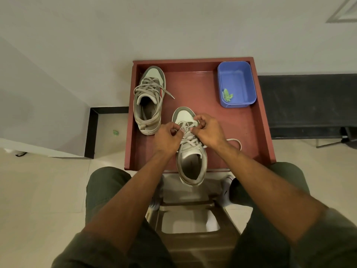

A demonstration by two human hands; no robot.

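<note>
Grey-and-white sneaker (pixel 191 159) lies on the red tray (pixel 202 88), toe pointing away from you, heel toward your lap; your left hand (pixel 167 138) and right hand (pixel 208 131) each pinch its laces (pixel 190 141) from opposite sides near the toe

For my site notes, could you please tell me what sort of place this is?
Likely an indoor room, perhaps a home: pale tiled floor, bare wall, and a red tray holding the sneaker whose laces the left hand and right hand pinch.
</note>
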